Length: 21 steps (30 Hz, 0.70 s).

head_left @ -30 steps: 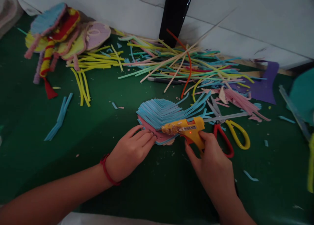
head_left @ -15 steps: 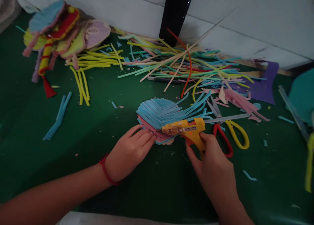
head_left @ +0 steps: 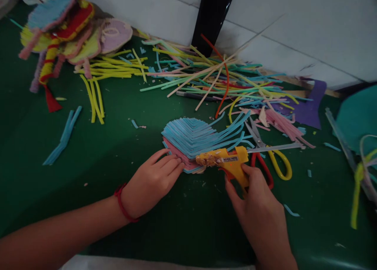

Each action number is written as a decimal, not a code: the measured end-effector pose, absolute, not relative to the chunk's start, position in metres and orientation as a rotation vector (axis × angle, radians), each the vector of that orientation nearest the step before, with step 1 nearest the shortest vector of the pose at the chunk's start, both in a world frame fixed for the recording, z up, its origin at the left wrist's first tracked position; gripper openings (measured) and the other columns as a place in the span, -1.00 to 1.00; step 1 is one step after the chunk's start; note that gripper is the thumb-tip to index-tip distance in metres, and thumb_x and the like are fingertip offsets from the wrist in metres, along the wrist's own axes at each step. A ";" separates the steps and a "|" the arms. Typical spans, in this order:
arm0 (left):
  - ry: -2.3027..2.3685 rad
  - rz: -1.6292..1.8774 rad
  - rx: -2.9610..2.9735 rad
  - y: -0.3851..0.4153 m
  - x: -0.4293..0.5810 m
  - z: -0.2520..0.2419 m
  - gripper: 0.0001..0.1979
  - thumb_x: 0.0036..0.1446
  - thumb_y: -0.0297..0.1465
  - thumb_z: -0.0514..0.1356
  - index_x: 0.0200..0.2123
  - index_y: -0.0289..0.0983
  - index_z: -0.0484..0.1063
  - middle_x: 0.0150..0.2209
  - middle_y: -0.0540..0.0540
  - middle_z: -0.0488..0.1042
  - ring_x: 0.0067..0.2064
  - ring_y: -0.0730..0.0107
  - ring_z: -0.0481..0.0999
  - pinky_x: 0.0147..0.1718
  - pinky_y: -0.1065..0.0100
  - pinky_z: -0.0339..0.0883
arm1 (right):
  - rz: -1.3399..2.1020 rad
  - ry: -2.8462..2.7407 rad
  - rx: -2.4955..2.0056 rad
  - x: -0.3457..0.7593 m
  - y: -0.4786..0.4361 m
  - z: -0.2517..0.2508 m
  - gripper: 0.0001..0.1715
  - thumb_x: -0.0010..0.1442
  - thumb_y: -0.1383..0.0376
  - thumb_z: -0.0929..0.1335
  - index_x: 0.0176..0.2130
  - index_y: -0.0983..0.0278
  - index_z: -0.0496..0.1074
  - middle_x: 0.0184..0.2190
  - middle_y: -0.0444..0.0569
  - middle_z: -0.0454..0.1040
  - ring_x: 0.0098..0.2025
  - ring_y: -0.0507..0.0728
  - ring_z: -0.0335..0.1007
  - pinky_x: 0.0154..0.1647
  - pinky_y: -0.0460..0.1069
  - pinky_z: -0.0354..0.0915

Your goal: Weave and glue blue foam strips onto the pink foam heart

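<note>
A leaf-shaped craft piece (head_left: 188, 134), covered with light blue pipe cleaners laid in a V pattern over a pink base, lies in the middle. Loose blue ends fan out to its right. The fingers of my left hand (head_left: 153, 179) are closed on its lower left edge, over the pink part. In my right hand (head_left: 259, 207) is a yellow hot glue gun (head_left: 231, 162), its nozzle pointing left at the lower edge of the blue rows. A clear glue stick (head_left: 277, 147) sticks out of its back. Scissors (head_left: 278, 164) with red and yellow handles lie just beyond the gun.
Many coloured pipe cleaners (head_left: 212, 75) are heaped along the wall. Finished fuzzy fan shapes (head_left: 53, 12) are stacked at the back left. Bent blue pipe cleaners (head_left: 66, 134) lie to the left, and purple sheet (head_left: 312, 105) and teal material (head_left: 359, 116) to the right.
The glue gun has shifted slightly right and down relative to the craft piece. My left hand keeps its place on the edge. The whole view has shifted a little.
</note>
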State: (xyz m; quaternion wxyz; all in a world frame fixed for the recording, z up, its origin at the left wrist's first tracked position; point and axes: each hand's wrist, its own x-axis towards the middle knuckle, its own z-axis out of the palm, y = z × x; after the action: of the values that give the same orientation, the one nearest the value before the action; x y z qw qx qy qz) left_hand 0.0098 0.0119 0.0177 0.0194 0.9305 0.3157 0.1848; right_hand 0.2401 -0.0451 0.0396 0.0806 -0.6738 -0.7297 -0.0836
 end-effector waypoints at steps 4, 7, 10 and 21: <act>0.988 0.585 2.901 0.012 0.010 0.018 -0.70 0.28 -0.59 -0.07 -0.22 -0.38 0.47 -0.26 -0.15 0.57 -0.21 0.34 0.53 -0.04 0.17 0.38 | -0.223 -2.136 -2.077 0.241 -0.046 0.039 -0.71 0.27 0.17 0.22 -0.09 0.29 0.26 -0.29 0.06 0.47 -0.37 0.11 0.47 -0.53 -0.09 0.27; 0.995 0.583 2.912 0.012 0.010 0.018 -0.70 0.27 -0.59 -0.07 -0.24 -0.37 0.46 -0.27 -0.14 0.57 -0.22 0.35 0.53 -0.05 0.19 0.39 | -0.159 -2.102 -2.113 0.242 -0.047 0.039 -0.69 0.27 0.15 0.22 -0.08 0.29 0.26 -0.29 0.05 0.47 -0.38 0.12 0.47 -0.54 -0.08 0.26; 0.996 0.571 2.921 0.013 0.010 0.019 -0.71 0.26 -0.59 -0.06 -0.25 -0.36 0.46 -0.28 -0.13 0.57 -0.21 0.35 0.53 -0.05 0.19 0.39 | -0.086 -2.077 -2.144 0.245 -0.047 0.040 -0.68 0.27 0.13 0.20 -0.07 0.28 0.25 -0.26 0.06 0.48 -0.35 0.13 0.47 -0.53 -0.07 0.27; 1.005 0.633 2.954 0.013 0.011 0.019 -0.67 0.26 -0.61 -0.08 -0.28 -0.34 0.48 -0.28 -0.11 0.58 -0.24 0.38 0.54 -0.05 0.21 0.40 | -0.072 -2.025 -2.224 0.251 -0.048 0.037 -0.58 0.26 0.03 0.18 -0.08 0.28 0.26 -0.21 0.15 0.48 -0.39 0.16 0.47 -0.60 -0.07 0.24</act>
State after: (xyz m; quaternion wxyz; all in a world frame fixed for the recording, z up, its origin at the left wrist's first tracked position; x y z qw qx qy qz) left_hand 0.0109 0.0130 0.0188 -0.0209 0.9276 0.3156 0.1988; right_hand 0.2507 -0.0481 0.0374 0.0663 -0.7376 -0.6716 -0.0239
